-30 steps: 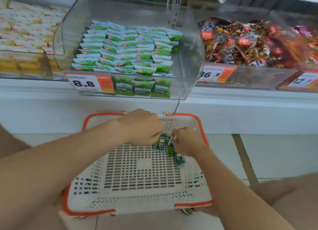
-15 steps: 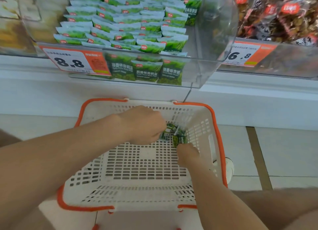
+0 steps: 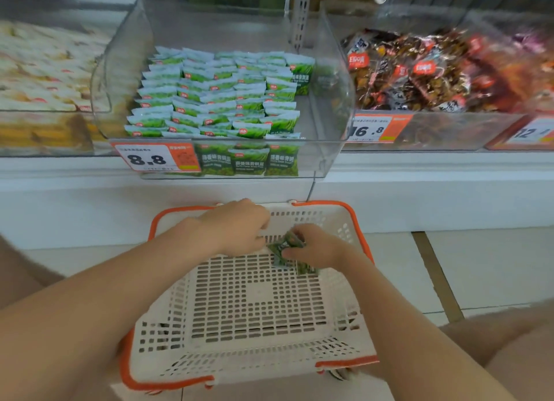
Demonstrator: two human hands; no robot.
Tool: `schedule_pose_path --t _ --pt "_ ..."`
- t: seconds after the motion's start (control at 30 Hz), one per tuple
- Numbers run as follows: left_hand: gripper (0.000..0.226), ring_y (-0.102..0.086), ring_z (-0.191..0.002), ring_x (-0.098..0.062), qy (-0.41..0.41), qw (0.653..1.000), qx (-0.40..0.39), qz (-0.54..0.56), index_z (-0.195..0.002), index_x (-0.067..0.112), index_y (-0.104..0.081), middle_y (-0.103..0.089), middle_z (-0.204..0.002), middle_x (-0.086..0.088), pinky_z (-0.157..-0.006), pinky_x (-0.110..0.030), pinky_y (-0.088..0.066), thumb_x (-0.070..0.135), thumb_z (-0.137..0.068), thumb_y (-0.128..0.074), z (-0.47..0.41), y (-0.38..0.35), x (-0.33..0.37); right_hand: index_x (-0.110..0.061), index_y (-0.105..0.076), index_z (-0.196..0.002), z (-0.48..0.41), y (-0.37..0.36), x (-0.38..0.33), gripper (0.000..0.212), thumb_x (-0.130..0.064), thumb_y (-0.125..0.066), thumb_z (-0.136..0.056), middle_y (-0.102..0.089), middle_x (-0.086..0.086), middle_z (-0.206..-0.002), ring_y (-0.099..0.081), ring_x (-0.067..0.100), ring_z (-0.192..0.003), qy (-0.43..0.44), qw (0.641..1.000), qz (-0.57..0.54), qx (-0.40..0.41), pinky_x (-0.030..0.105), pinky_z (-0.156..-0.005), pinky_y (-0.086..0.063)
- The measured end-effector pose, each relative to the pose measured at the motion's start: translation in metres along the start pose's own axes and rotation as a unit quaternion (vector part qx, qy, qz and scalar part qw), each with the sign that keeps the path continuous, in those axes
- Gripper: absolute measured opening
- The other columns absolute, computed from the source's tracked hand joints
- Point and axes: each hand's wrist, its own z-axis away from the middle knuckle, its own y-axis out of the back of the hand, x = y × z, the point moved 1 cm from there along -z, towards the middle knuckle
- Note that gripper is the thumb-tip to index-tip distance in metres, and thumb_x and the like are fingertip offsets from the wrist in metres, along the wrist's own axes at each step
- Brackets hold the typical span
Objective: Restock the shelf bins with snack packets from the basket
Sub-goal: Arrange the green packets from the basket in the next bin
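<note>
Basket (image 3: 239, 361) sits on the floor, nearest the person. Both hands reach into its far right corner, where a small bunch of green packets (image 3: 278, 250) lies slanting from far left to near right. The right hand (image 3: 317, 246) is on them, its curled fingers pinching the bunch. The left hand (image 3: 236, 226) hangs knuckles-up just to their left, its fingers tucked under and its hold impossible to tell. Beyond and above stands the green bin (image 3: 326, 107), probably the packets' target.
</note>
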Motion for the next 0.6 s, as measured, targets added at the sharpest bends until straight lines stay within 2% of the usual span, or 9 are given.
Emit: schedule_pose_path --t 0.03,0.07,0.1,0.13,0.2,0.3,0.37,0.47,0.6 --pt "0.046 -0.059 -0.111 -0.024 0.007 1.0 -0.009 0.017 -0.135 0.019 -0.059 -0.064 -0.124 -0.003 -0.09 -0.041 -0.053 0.047 -0.099 -0.062 0.003 0.002 -0.001 -0.005 -0.065 -0.103 0.007 0.009 -0.013 0.03 -0.03 -0.074 -0.09 -0.068 0.015 -0.099 -0.066 0.033 -0.092 0.012 1.0 -0.001 -0.003 0.047 -0.085 -0.054" --pt "0.059 -0.056 -0.115 -0.023 0.008 0.999 -0.014 0.035 -0.142 0.02 -0.053 -0.062 -0.127 -0.001 -0.093 -0.041 -0.052 0.055 -0.096 -0.065 0.008 0.005 -0.001 -0.007 -0.068 -0.099 0.013 0.018 -0.024 0.026 -0.03 -0.074 -0.089 -0.069 0.015 -0.096 -0.067 0.03 -0.088 0.026 1.0 0.0 -0.003 0.048 -0.083 -0.055" --pt "0.073 -0.055 -0.116 -0.021 0.009 0.998 -0.016 0.056 -0.147 0.021 -0.049 -0.062 -0.128 0.001 -0.096 -0.042 -0.052 0.063 -0.09 -0.068 0.011 0.008 -0.002 -0.013 -0.068 -0.088 0.022 0.028 -0.036 0.018 -0.029 -0.075 -0.089 -0.068 0.006 -0.085 -0.066 0.02 -0.077 0.043 0.999 0.008 -0.004 0.04 -0.074 -0.055" --pt "0.083 -0.056 -0.115 -0.018 0.007 0.996 -0.013 0.083 -0.148 0.023 -0.048 -0.063 -0.126 0.005 -0.096 -0.042 -0.053 0.07 -0.084 -0.072 0.017 0.013 -0.002 -0.019 -0.064 -0.078 0.03 0.036 -0.049 0.019 -0.028 -0.077 -0.089 -0.061 -0.006 -0.07 -0.058 0.01 -0.063 0.057 0.998 0.015 -0.006 0.03 -0.063 -0.048" --pt "0.089 -0.063 -0.103 -0.008 -0.002 0.988 -0.001 0.157 -0.143 0.028 -0.052 -0.066 -0.118 0.013 -0.09 -0.037 -0.056 0.073 -0.071 -0.08 0.028 0.022 -0.003 -0.018 -0.065 -0.072 0.045 0.051 -0.074 0.023 -0.027 -0.079 -0.087 -0.05 -0.008 -0.057 -0.046 0.009 -0.051 0.091 0.995 0.031 0.004 0.028 -0.056 -0.036" --pt "0.074 -0.071 -0.087 -0.004 -0.041 0.965 0.033 0.256 -0.122 0.032 -0.063 -0.071 -0.103 0.013 -0.084 -0.039 -0.061 0.063 -0.062 -0.093 0.041 0.033 -0.007 -0.018 -0.073 -0.081 0.063 0.067 -0.102 0.014 -0.028 -0.083 -0.084 -0.062 0.008 -0.066 -0.051 0.013 -0.056 0.144 0.988 0.027 0.048 0.036 -0.058 -0.04" --pt "0.06 -0.074 -0.082 -0.011 -0.062 0.936 0.069 0.339 -0.113 0.028 -0.066 -0.075 -0.093 0.006 -0.083 -0.043 -0.062 0.046 -0.066 -0.098 0.047 0.039 -0.01 -0.01 -0.069 -0.08 0.071 0.076 -0.114 0.023 -0.028 -0.082 -0.087 -0.053 0.013 -0.062 -0.044 0.014 -0.053 0.167 0.983 0.024 0.074 0.033 -0.055 -0.034" --pt "0.04 -0.077 -0.081 -0.023 -0.057 0.881 0.122 0.454 -0.113 0.011 -0.069 -0.078 -0.092 -0.009 -0.071 -0.04 -0.064 0.015 -0.08 -0.09 0.057 0.049 -0.009 -0.003 -0.056 -0.071 0.081 0.088 -0.125 0.04 -0.029 -0.076 -0.093 -0.036 0.005 -0.055 -0.033 0.013 -0.05 0.202 0.972 0.019 0.12 0.031 -0.052 -0.026" --pt "0.031 -0.077 -0.091 -0.017 -0.036 0.867 0.189 0.459 -0.104 0.013 -0.074 -0.079 -0.095 -0.005 -0.086 -0.04 -0.063 0.013 -0.079 -0.091 0.061 0.058 -0.01 -0.001 -0.055 -0.076 0.083 0.095 -0.136 0.041 -0.034 -0.072 -0.094 -0.047 0.023 -0.066 -0.04 0.024 -0.052 0.228 0.96 0.019 0.16 0.041 -0.052 -0.036"
